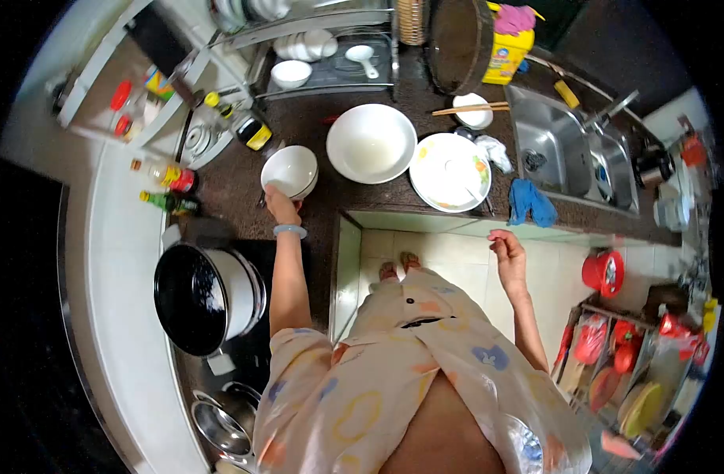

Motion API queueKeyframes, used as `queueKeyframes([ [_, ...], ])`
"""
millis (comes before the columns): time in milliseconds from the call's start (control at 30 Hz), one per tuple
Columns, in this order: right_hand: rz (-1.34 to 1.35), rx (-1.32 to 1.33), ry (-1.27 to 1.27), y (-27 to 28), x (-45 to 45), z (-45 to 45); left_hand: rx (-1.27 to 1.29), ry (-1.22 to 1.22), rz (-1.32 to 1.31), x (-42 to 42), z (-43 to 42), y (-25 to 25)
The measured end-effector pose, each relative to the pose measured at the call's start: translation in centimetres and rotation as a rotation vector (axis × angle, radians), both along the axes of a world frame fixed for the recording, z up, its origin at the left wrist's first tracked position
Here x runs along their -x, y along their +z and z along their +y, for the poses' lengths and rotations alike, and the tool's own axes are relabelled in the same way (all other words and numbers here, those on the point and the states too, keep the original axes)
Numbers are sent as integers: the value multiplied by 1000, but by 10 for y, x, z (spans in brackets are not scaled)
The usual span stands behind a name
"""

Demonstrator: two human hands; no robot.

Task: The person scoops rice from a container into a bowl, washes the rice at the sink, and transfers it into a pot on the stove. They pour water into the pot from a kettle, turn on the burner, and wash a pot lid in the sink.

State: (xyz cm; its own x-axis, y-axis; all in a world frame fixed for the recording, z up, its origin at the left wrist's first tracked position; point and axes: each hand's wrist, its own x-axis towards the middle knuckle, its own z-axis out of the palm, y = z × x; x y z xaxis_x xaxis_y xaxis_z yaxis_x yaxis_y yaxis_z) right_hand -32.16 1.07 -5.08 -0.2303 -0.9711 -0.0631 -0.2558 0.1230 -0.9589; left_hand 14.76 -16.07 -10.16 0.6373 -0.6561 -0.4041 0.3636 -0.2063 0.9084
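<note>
My left hand [283, 207], with a pale bangle at the wrist, grips the near rim of a stack of white bowls [289, 171] on the dark counter. The stack looks like two bowls; the fingertips are partly hidden beneath it. To its right sits a large white bowl [371, 144] with a little cloudy liquid at the bottom. A stack of flower-patterned plates [449, 170] lies farther right. My right hand [510, 257] hangs in the air in front of the counter edge, fingers loosely bent and apart, holding nothing that I can see.
A large pot [240, 292] stands on the cooktop at left. Sauce bottles [247, 126] are behind the bowls. Chopsticks [468, 108] rest on a small bowl. A blue cloth [532, 203] hangs over the edge near the sink [547, 130]. A dish rack [330, 67] stands at the back.
</note>
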Motion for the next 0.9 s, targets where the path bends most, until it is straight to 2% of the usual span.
queueKeyframes([
  [33, 10, -5, -48, 1, 8, 10, -2, -33, -6, 2, -2, -3],
  [100, 5, -43, -142, -2, 21, 33, -57, 88, 6, 6, -6, -7],
  [167, -58, -68, -244, -2, 24, 55, -25, -62, 87, -8, -9, -22],
  [233, -66, -43, -299, -17, 35, 79, 73, -112, 111, -18, -15, -47],
  [300, 5, -108, -344, -2, 33, 95, 78, -191, 72, -13, -9, -37],
  [333, -9, -94, -371, 0, 34, 102, 84, -246, 76, -27, -16, -55],
  [367, -55, -90, -393, 1, 37, 106, 27, -210, -45, -8, -10, -31],
  [400, -15, -94, -400, 8, 40, 111, 74, -212, 42, -16, -15, -40],
  [433, -37, -127, -416, 9, 47, 119, 81, -253, 6, -45, -27, -75],
  [500, -114, -105, -475, 9, 59, 130, 87, -166, 79, -20, -21, -47],
  [533, -115, -109, -506, 7, 66, 134, 56, -152, 32, -26, -28, -54],
  [567, -115, -111, -527, 8, 76, 142, 45, -167, 55, -55, -41, -84],
  [600, -128, -96, -563, 17, 92, 150, -102, -68, -58, -44, -38, -52],
  [633, -133, -79, -575, 18, 108, 160, -334, 89, -400, -39, -36, -48],
  [700, -123, 16, -671, 11, 136, 177, -585, 312, -866, -19, -33, -32],
  [733, -142, 31, -726, 8, 152, 185, -538, 301, -1091, -11, -27, -23],
  [767, -141, 42, -729, 5, 169, 195, -386, 299, -1182, 2, -21, -13],
  [833, -138, -36, -798, 5, 212, 213, -66, 310, -1270, 84, 0, 39],
  [900, -167, 44, -793, -6, 253, 220, 333, 192, -1237, 134, -16, 34],
])
